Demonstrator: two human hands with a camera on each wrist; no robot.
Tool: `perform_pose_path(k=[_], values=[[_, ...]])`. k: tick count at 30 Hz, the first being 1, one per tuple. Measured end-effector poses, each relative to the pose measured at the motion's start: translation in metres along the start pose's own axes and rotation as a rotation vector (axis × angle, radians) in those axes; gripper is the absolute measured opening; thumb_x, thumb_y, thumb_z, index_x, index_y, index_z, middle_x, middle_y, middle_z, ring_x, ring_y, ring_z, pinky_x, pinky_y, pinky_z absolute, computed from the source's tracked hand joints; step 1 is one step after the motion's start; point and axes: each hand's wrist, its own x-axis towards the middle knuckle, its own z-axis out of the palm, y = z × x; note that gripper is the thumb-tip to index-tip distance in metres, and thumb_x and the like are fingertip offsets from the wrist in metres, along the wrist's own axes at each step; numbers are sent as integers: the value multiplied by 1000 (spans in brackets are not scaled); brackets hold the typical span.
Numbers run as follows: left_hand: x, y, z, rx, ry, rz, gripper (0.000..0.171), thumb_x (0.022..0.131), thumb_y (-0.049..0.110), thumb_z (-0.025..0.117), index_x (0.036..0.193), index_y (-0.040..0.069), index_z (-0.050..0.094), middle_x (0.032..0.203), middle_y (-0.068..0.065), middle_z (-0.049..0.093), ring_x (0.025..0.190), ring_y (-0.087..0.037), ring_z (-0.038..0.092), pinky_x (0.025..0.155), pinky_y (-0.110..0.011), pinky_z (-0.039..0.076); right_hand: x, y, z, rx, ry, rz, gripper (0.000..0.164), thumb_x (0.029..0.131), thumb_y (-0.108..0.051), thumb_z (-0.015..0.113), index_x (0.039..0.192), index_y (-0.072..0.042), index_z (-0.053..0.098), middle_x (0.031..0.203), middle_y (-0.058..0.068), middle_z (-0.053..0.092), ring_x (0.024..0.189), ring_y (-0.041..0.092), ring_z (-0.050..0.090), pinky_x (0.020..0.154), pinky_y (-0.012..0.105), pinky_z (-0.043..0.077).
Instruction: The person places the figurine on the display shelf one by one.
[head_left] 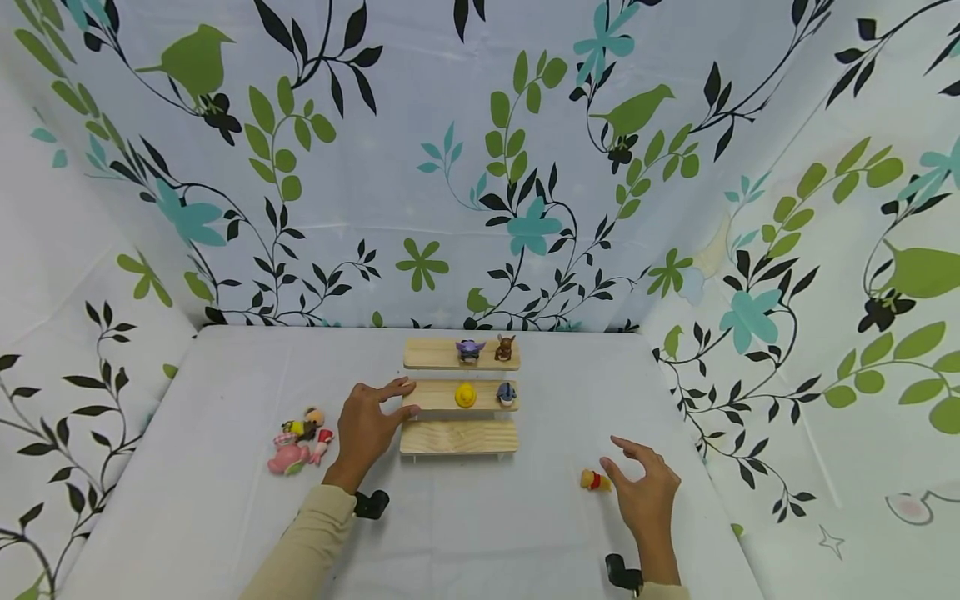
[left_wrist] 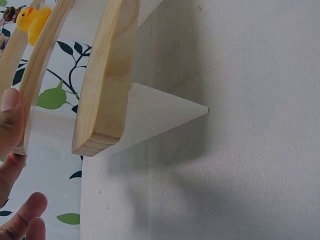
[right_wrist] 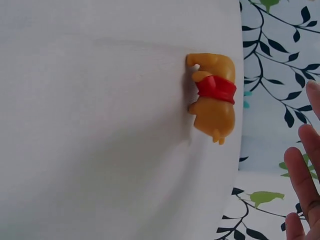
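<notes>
A small wooden three-step display shelf (head_left: pixel 459 437) stands mid-table. At the left end of its middle step, my left hand (head_left: pixel 365 429) pinches the board with thumb and finger; the left wrist view shows the thumb (left_wrist: pixel 11 117) against that board. A yellow duck (head_left: pixel 465 395) and a grey-blue figurine (head_left: pixel 507 393) stand on the middle step. My right hand (head_left: pixel 648 492) hovers at the right, fingers spread and holding nothing. Beside it a bear figurine in a red shirt (right_wrist: pixel 216 90) lies on its side on the table, apart from the fingers.
On the top step stand a purple figurine (head_left: pixel 469 351) and a brown figurine (head_left: pixel 505 347). Several figurines, one a pink toy (head_left: pixel 288 457), lie piled left of the left hand. A leaf-patterned curtain (head_left: pixel 450 192) hangs behind the white table (head_left: pixel 510 542).
</notes>
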Motion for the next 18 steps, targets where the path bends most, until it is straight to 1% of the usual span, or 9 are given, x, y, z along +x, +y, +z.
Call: perform_pose_path(k=[4, 8, 12, 15, 18], values=[[0, 1, -1, 2, -1, 5, 54, 84, 37, 89, 134, 24, 76, 128, -3, 78, 90, -27, 58, 68, -36, 47, -7, 7, -1, -17, -41, 20, 39, 81, -4, 92, 117, -16, 82, 120, 9, 79, 110, 33, 69, 110, 58, 29], [0, 1, -1, -7, -3, 13, 53, 84, 37, 89, 133, 23, 76, 132, -1, 77, 91, -30, 59, 67, -35, 45, -13, 13, 0, -18, -86, 23, 37, 80, -3, 93, 112, -16, 82, 120, 8, 80, 110, 33, 70, 109, 57, 34], [-1, 1, -2, -6, -5, 17, 52, 85, 37, 89, 133, 22, 76, 133, -1, 77, 93, -33, 61, 68, -36, 46, -17, 20, 2, -33, -135, 43, 40, 78, -6, 95, 113, -18, 82, 120, 3, 80, 111, 29, 72, 107, 53, 45], [0, 2, -2, 0, -7, 14, 52, 85, 37, 88, 133, 23, 76, 134, 0, 76, 95, -34, 62, 69, -38, 48, -19, 23, 3, -62, -172, 59, 41, 78, -5, 95, 114, -18, 82, 120, 2, 80, 112, 28, 72, 106, 53, 50], [0, 3, -2, 4, -7, 14, 52, 85, 37, 89, 133, 24, 76, 134, 1, 76, 95, -34, 62, 70, -39, 49, -19, 26, 5, -63, -201, 88, 39, 78, -3, 93, 113, -17, 82, 118, 4, 80, 114, 29, 71, 109, 54, 48]])
